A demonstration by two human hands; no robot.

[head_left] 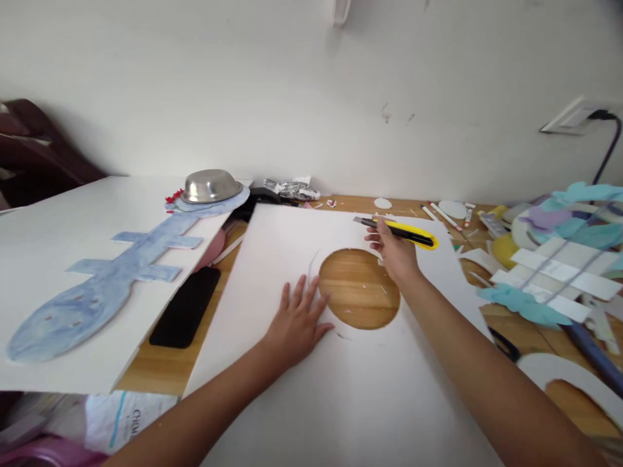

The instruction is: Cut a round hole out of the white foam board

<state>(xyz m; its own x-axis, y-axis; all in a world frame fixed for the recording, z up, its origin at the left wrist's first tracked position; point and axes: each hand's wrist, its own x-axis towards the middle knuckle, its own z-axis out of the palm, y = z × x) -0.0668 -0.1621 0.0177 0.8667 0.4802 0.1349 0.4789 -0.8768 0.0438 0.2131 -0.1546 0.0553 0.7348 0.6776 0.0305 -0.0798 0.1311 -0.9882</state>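
A large white foam board (272,259) lies on the wooden table with a round hole cut through it, and bare wood (360,292) shows inside the hole. My left hand (299,321) rests flat on the board at the hole's left edge, fingers spread. In my right hand (396,253) is a yellow and black utility knife (411,235), held above the board past the hole's upper right edge. Its blade tip points left. Faint pencil lines and a dark mark show on the board near my left fingers.
Left, a blue-painted cutout (131,259) and an upturned metal bowl (211,186) lie on another white board (29,259). A black phone (185,308) sits between the boards. Markers (445,215), a white ring (574,373) and painted paper pieces (530,303) crowd the right.
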